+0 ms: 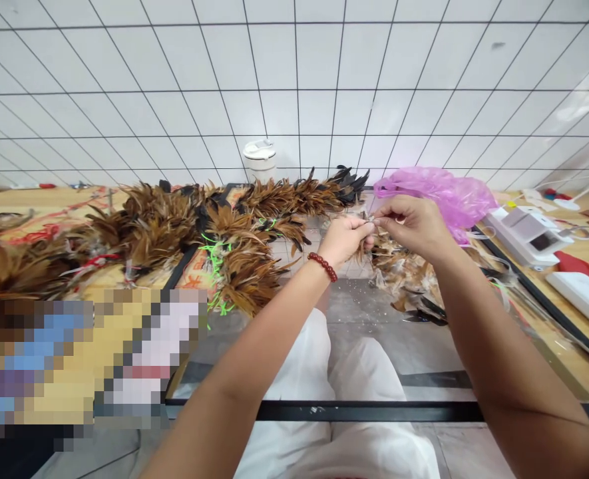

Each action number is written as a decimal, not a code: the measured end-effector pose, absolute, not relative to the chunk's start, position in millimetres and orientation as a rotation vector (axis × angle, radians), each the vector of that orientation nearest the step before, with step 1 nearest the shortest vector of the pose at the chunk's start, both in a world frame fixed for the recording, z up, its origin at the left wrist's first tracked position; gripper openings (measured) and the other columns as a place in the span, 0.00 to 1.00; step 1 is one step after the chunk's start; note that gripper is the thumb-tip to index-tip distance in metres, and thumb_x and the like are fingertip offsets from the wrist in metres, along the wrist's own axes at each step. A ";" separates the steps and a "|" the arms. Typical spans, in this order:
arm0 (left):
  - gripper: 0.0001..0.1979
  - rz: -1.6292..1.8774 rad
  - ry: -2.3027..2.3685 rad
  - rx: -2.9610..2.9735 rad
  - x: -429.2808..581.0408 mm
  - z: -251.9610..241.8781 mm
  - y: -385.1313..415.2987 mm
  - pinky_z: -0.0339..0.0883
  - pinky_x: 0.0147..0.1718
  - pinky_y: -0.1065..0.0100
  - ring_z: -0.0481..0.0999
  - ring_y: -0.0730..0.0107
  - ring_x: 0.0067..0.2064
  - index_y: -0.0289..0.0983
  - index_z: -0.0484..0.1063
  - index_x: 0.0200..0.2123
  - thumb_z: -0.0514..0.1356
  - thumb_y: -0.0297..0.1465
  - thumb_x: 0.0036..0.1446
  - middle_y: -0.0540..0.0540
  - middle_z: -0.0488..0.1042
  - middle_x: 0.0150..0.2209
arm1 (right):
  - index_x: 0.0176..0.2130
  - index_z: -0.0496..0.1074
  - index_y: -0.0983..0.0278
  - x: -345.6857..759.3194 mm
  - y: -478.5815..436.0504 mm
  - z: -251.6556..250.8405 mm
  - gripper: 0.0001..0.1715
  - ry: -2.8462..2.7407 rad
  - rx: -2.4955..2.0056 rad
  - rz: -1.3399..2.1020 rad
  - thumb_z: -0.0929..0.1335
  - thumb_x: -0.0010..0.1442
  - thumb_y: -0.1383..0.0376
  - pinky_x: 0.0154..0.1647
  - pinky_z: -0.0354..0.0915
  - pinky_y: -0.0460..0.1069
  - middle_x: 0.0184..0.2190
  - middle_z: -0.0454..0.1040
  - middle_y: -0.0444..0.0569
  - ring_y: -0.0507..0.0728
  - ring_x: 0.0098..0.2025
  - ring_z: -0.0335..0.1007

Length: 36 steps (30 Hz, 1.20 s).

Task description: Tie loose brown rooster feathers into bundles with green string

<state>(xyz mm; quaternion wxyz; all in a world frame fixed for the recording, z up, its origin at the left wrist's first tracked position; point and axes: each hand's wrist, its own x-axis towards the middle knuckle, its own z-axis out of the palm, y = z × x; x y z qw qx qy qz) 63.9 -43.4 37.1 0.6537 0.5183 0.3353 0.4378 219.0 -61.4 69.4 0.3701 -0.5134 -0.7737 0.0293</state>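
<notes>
My left hand [343, 239], with a red bead bracelet [323, 266] on its wrist, is closed in a pinch in front of me. Brownish feather ends [365, 247] show just below its fingers. Against its fingertips, my right hand [416, 225] is also pinched closed; a small pale bit shows there, too small to name. Loose brown, white and black feathers [406, 276] lie on the glass tabletop [374, 303] under my right hand. To the left are bundled brown feathers [251, 276] tied with bright green string [217, 256].
A long row of brown and black feathers [289, 197] runs along the back, before a white lidded cup [260, 158]. A pink plastic bag [438, 193] lies behind my right hand. White devices [528, 236] sit at right. The table's black front edge [369, 411] crosses above my lap.
</notes>
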 end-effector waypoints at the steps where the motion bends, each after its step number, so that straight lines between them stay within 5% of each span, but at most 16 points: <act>1: 0.11 1.001 0.766 1.182 65.4 35.5 -43.6 0.62 0.25 0.76 0.67 0.81 0.20 0.32 0.70 0.20 0.60 0.23 0.55 0.51 0.69 0.17 | 0.31 0.77 0.61 219.8 -61.4 69.7 0.07 -1.982 -1.329 0.071 0.67 0.53 0.66 0.35 0.65 0.52 0.30 0.77 0.48 0.57 0.32 0.71; 5: 0.11 1.017 0.754 1.169 69.5 31.3 -43.8 0.63 0.26 0.75 0.67 0.80 0.20 0.33 0.70 0.20 0.60 0.24 0.55 0.52 0.68 0.17 | 0.38 0.78 0.60 222.3 -59.9 70.2 0.11 -2.043 -1.248 0.154 0.67 0.55 0.66 0.38 0.67 0.52 0.35 0.78 0.48 0.58 0.36 0.72; 9: 0.11 1.019 0.735 1.199 68.6 31.7 -42.4 0.62 0.25 0.75 0.67 0.80 0.20 0.33 0.71 0.20 0.61 0.24 0.54 0.52 0.68 0.17 | 0.33 0.78 0.62 223.2 -56.2 66.7 0.08 -2.015 -1.206 0.215 0.67 0.55 0.65 0.39 0.66 0.51 0.33 0.78 0.48 0.56 0.36 0.72; 25: 0.08 1.275 0.801 0.782 52.5 52.6 -34.4 0.63 0.22 0.77 0.66 0.82 0.19 0.33 0.70 0.27 0.63 0.30 0.55 0.55 0.65 0.18 | 0.36 0.79 0.62 235.8 -35.2 23.4 0.12 -2.373 -1.980 -0.153 0.68 0.52 0.69 0.36 0.62 0.49 0.38 0.79 0.55 0.61 0.41 0.73; 31: 0.07 1.208 0.809 0.787 51.6 49.9 -32.3 0.63 0.22 0.77 0.66 0.82 0.19 0.33 0.69 0.27 0.61 0.28 0.57 0.55 0.64 0.18 | 0.36 0.79 0.62 240.3 -34.6 38.0 0.12 -2.227 -1.728 0.119 0.65 0.56 0.68 0.40 0.63 0.47 0.34 0.80 0.47 0.56 0.37 0.74; 36: 0.08 1.211 0.795 0.785 51.4 50.6 -33.2 0.62 0.21 0.77 0.66 0.82 0.19 0.33 0.69 0.27 0.61 0.29 0.58 0.55 0.64 0.19 | 0.47 0.77 0.62 241.5 -40.1 47.8 0.20 -2.172 -1.701 0.278 0.63 0.58 0.70 0.39 0.64 0.47 0.34 0.80 0.47 0.55 0.34 0.74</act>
